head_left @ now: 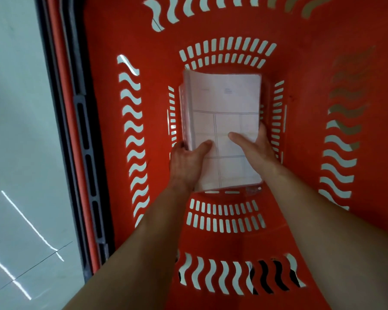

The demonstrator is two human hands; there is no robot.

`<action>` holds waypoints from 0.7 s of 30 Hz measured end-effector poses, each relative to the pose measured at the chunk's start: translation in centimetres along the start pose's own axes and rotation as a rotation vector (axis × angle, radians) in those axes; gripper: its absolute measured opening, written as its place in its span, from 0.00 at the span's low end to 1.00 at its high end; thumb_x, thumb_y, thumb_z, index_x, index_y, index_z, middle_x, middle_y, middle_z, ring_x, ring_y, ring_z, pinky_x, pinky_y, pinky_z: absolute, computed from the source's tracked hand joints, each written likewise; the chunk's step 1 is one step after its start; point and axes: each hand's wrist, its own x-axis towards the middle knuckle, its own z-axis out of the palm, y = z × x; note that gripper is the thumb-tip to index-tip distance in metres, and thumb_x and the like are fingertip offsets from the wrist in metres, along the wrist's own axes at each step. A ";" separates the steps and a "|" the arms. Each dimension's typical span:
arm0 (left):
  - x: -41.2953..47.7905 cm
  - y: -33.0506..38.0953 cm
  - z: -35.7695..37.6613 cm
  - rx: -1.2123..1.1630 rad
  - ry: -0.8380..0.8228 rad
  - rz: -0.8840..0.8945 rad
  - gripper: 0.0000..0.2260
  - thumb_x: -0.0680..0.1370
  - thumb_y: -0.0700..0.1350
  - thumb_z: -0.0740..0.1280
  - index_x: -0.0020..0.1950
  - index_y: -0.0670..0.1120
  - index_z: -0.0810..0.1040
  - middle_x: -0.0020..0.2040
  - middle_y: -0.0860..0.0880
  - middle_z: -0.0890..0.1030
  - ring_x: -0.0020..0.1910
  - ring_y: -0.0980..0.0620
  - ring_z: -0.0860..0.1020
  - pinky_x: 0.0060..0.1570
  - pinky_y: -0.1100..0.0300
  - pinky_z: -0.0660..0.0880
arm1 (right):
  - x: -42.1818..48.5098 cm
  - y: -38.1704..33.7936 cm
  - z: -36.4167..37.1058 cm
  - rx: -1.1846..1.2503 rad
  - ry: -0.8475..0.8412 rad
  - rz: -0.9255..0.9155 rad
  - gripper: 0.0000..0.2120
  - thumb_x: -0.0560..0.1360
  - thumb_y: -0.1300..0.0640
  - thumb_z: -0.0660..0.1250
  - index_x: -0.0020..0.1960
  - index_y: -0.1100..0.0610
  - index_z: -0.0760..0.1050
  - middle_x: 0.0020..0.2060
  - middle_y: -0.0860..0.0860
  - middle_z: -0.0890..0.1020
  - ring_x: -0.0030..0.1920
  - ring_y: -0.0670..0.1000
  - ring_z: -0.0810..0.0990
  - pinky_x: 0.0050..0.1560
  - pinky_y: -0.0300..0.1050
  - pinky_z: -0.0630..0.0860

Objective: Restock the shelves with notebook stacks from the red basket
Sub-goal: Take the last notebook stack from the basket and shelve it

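Red slotted basket (300, 70) — pale notebook stack (224, 101) clasped by left hand (186, 163), right hand (254, 148).

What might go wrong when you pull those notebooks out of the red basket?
The left hand and right hand grip only the near end of the notebook stack, so its far end may sag and notebooks could slide out. Its cover looks glossy, so it might slip. The red basket walls stand close beside it and could snag a corner.

Arms extended; left hand (186, 163), right hand (257, 151) grip notebook stack (224, 97), thumbs atop.
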 end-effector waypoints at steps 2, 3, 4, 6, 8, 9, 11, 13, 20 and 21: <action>-0.6 0.3 -0.1 0.038 0.027 0.043 0.38 0.67 0.65 0.73 0.71 0.49 0.69 0.63 0.48 0.78 0.60 0.44 0.79 0.57 0.41 0.79 | -0.2 0.1 0.0 0.051 -0.011 0.003 0.57 0.57 0.26 0.73 0.79 0.43 0.56 0.74 0.46 0.72 0.73 0.53 0.70 0.73 0.59 0.67; -0.7 0.2 -0.1 0.051 0.031 0.061 0.38 0.66 0.65 0.73 0.71 0.49 0.70 0.62 0.48 0.79 0.58 0.44 0.80 0.56 0.41 0.80 | -0.4 0.2 0.1 0.090 -0.018 -0.001 0.55 0.58 0.28 0.74 0.78 0.43 0.58 0.71 0.45 0.74 0.71 0.52 0.72 0.72 0.59 0.69; -0.9 0.4 -0.2 0.059 0.031 0.078 0.36 0.68 0.63 0.74 0.71 0.48 0.70 0.60 0.49 0.79 0.57 0.45 0.80 0.55 0.42 0.81 | -0.5 0.2 0.1 0.131 -0.026 -0.007 0.52 0.58 0.30 0.76 0.77 0.43 0.61 0.69 0.44 0.76 0.69 0.50 0.74 0.70 0.58 0.71; -1.0 0.2 -0.4 0.075 0.034 0.097 0.32 0.71 0.59 0.75 0.70 0.47 0.71 0.58 0.49 0.79 0.56 0.45 0.81 0.53 0.43 0.82 | -0.8 0.4 0.4 0.195 -0.041 -0.004 0.50 0.57 0.31 0.77 0.75 0.42 0.64 0.65 0.43 0.78 0.66 0.49 0.77 0.69 0.58 0.72; -0.9 0.1 -0.6 0.087 0.043 0.112 0.31 0.72 0.58 0.75 0.69 0.47 0.70 0.58 0.49 0.79 0.56 0.45 0.81 0.54 0.43 0.81 | -0.9 0.5 0.6 0.227 -0.058 0.012 0.52 0.56 0.30 0.78 0.75 0.43 0.63 0.65 0.43 0.78 0.66 0.49 0.77 0.69 0.58 0.72; -0.9 0.0 -0.7 0.090 0.046 0.119 0.32 0.71 0.59 0.75 0.70 0.47 0.70 0.58 0.49 0.79 0.56 0.45 0.81 0.54 0.43 0.81 | -0.9 0.7 0.7 0.236 -0.064 0.027 0.55 0.55 0.28 0.78 0.76 0.43 0.61 0.67 0.44 0.77 0.67 0.50 0.76 0.69 0.59 0.71; -0.9 -0.1 -0.8 0.089 0.046 0.115 0.32 0.71 0.59 0.75 0.70 0.48 0.70 0.58 0.49 0.78 0.56 0.45 0.80 0.55 0.43 0.81 | -0.2 1.6 0.9 0.231 -0.065 0.058 0.62 0.51 0.23 0.78 0.78 0.42 0.57 0.72 0.44 0.73 0.72 0.51 0.72 0.72 0.61 0.68; -1.0 -0.1 -1.0 0.084 0.044 0.112 0.35 0.69 0.62 0.75 0.71 0.49 0.70 0.59 0.50 0.78 0.56 0.46 0.80 0.55 0.43 0.81 | 0.5 2.5 1.0 0.222 -0.064 0.078 0.65 0.49 0.22 0.77 0.79 0.42 0.56 0.74 0.44 0.71 0.74 0.51 0.69 0.73 0.61 0.66; -1.0 -0.4 -0.9 0.155 0.048 0.161 0.45 0.60 0.72 0.68 0.72 0.49 0.69 0.63 0.49 0.78 0.60 0.44 0.79 0.57 0.41 0.80 | -0.6 1.7 1.6 0.283 -0.107 0.040 0.61 0.49 0.26 0.80 0.76 0.44 0.63 0.66 0.43 0.78 0.68 0.49 0.75 0.71 0.59 0.70; -0.9 -0.4 -0.9 0.171 0.045 0.168 0.46 0.60 0.72 0.68 0.72 0.49 0.68 0.63 0.49 0.78 0.61 0.44 0.79 0.57 0.41 0.80 | -0.6 1.9 1.8 0.293 -0.111 0.042 0.61 0.50 0.26 0.80 0.76 0.44 0.62 0.67 0.43 0.78 0.69 0.50 0.75 0.71 0.60 0.70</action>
